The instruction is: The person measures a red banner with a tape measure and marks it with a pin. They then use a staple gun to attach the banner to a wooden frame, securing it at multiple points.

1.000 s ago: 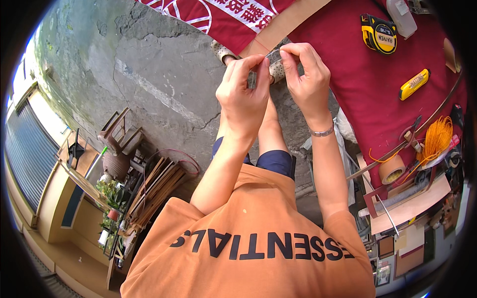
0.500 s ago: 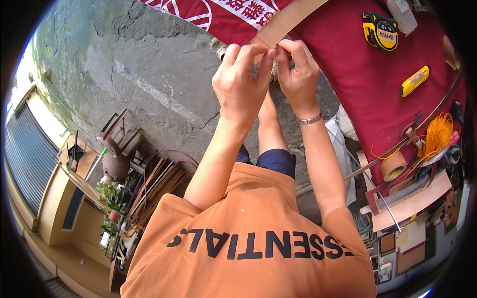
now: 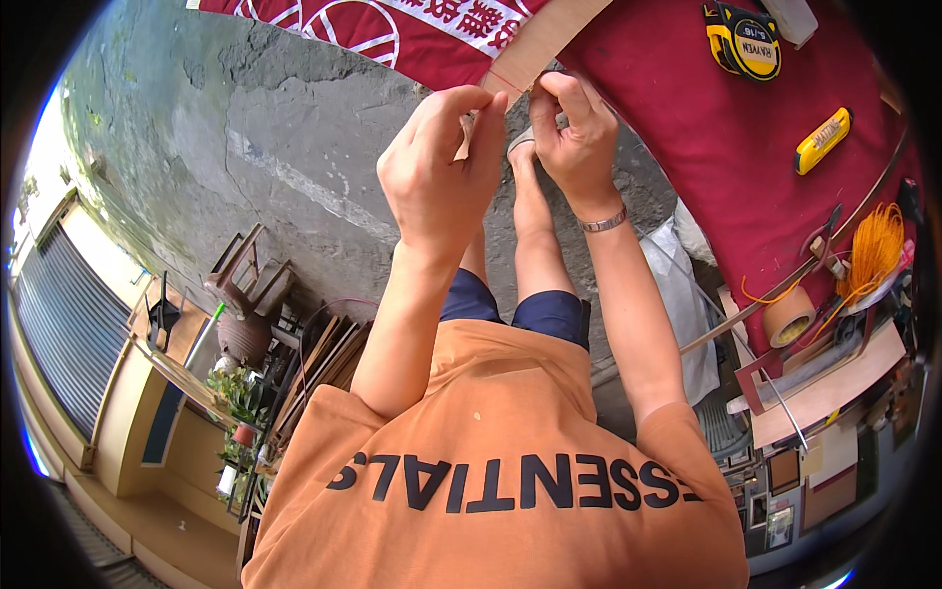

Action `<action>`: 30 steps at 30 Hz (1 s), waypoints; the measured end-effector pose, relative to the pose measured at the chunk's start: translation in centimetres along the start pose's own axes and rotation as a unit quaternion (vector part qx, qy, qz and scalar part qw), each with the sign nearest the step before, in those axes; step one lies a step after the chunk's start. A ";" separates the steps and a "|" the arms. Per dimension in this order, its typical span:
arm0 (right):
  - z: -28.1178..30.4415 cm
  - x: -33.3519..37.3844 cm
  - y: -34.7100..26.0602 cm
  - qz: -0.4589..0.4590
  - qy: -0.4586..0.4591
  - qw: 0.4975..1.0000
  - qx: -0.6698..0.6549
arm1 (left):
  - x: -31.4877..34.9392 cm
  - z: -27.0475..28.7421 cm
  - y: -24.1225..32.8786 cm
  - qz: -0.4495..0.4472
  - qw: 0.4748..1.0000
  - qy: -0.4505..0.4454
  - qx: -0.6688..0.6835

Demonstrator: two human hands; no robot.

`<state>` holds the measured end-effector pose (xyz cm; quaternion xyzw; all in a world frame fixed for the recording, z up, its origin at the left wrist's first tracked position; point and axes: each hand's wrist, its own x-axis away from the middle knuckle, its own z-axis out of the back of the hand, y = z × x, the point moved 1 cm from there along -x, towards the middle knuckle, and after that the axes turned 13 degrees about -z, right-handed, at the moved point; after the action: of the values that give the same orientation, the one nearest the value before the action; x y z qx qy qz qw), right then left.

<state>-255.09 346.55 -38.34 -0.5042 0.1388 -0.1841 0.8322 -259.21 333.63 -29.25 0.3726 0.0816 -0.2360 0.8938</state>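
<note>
A thin, pale brown wooden strip [image 3: 543, 47] comes in from the top and ends between my hands. A fine red line crosses it near its lower end; whether this is a thread or a mark I cannot tell. My right hand [image 3: 577, 147], with a metal bracelet at the wrist, pinches at the strip's right edge. Thumb and forefinger of my left hand [image 3: 440, 172] are closed together beside the strip's lower end. What they grip, if anything, is hidden.
On the red cloth-covered table [image 3: 677, 98] lie a tape measure [image 3: 743, 41], a yellow utility knife [image 3: 822, 140], a tape roll [image 3: 788, 316] and orange string [image 3: 873, 250]. A red cloth with white print [image 3: 392, 34] hangs at the top. Wooden slats [image 3: 319, 368] lean at left.
My left hand has moved left and slightly down, apart from the right hand. The right hand has shifted a little left and up. The view has shifted slightly.
</note>
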 end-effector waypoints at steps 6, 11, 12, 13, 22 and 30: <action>0.1 -0.3 0.0 0.027 -0.015 0.999 -0.021 | -0.8 1.9 1.6 0.074 0.996 -0.044 0.009; 0.2 -0.4 -0.1 0.022 -0.039 0.999 -0.023 | -1.4 3.4 1.2 0.084 0.988 -0.122 0.036; 0.1 -0.4 -0.1 0.016 -0.045 0.999 -0.026 | -1.6 3.6 1.2 0.077 0.988 -0.131 0.038; 0.1 -0.4 -0.1 0.012 -0.046 0.998 -0.031 | -1.8 3.7 1.4 0.056 0.989 -0.128 0.042; -1.3 -0.1 0.1 -0.028 -0.049 0.994 -0.089 | -1.4 3.7 1.3 -0.022 0.994 -0.094 0.040; 0.9 2.8 -4.6 -0.381 -0.108 0.871 -0.291 | -1.4 5.2 1.6 -0.040 0.990 -0.116 0.064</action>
<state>-253.00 344.04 -33.97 -0.7540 -0.1074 -0.3823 0.5233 -259.79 331.46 -24.13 0.3958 -0.0232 -0.3180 0.8612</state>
